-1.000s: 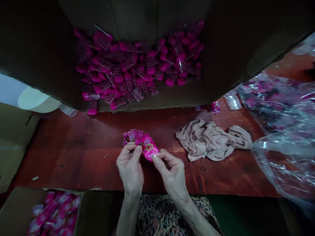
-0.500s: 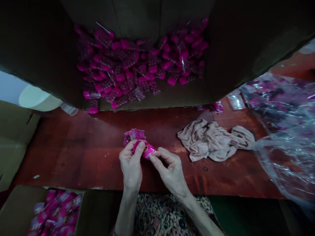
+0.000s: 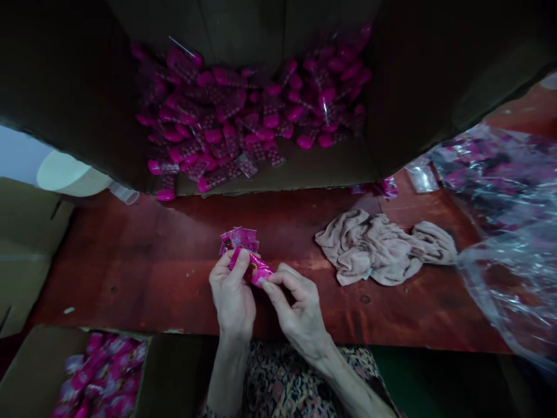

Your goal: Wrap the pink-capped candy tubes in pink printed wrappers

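Observation:
A shiny pink packet (image 3: pixel 257 271) is held between my two hands above the red wooden table (image 3: pixel 152 278). My left hand (image 3: pixel 232 293) grips its left end, thumb on top. At the right end, the thumb and fingers of my right hand (image 3: pixel 298 299) pinch the packet's edge. Just beyond my left hand, a small fanned pile of pink printed cards (image 3: pixel 239 237) lies on the table.
A large cardboard box (image 3: pixel 322 171) of pink-capped clear packs stands behind. To the right lie a crumpled beige cloth (image 3: pixel 374 247) and clear plastic bags (image 3: pixel 513 261). Another box (image 3: pixel 39 363) at lower left holds pink packets. A white round container (image 3: pixel 65 172) is at left.
The packet has tilted and shifted slightly left in my hands, and more of its pink left end shows. The whole view has shifted a little.

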A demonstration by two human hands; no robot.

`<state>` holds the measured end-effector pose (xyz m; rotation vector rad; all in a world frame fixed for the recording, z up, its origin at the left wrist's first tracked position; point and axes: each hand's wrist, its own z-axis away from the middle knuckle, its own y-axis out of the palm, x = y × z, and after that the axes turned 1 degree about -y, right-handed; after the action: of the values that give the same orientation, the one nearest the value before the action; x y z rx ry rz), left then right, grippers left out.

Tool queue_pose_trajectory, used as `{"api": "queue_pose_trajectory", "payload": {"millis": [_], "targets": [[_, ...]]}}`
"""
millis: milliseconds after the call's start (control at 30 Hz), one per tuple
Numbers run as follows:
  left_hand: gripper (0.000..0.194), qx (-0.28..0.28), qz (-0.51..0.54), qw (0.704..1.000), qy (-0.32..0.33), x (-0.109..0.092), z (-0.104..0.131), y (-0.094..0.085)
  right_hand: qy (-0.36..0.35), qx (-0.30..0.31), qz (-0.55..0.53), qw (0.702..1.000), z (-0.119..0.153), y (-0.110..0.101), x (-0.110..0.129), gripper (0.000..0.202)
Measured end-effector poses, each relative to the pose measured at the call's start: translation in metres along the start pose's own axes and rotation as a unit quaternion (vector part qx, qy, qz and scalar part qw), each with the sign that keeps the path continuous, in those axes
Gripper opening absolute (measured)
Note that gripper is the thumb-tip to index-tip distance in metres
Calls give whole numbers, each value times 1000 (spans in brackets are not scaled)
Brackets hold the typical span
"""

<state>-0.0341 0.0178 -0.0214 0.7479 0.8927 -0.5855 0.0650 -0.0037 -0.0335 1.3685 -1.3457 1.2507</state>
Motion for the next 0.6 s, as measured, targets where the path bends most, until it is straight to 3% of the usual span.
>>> {"api": "queue_pose_trajectory", "payload": {"millis": [200, 300, 467, 600], "targets": [[16, 169, -145, 975, -23, -20, -14, -17, -38, 55, 20, 998, -3, -9, -7, 13], [8, 217, -227, 950, -2, -21, -17, -21, -33, 55, 16, 998, -5, -10, -8, 12], [14, 189, -237, 948, 99, -11, -8, -17, -16, 15, -14, 1000, -6, -9, -4, 8], [18, 144, -166, 970, 101, -3, -1, -14, -15, 34, -7, 999, -5, -8, 0, 11]]}}
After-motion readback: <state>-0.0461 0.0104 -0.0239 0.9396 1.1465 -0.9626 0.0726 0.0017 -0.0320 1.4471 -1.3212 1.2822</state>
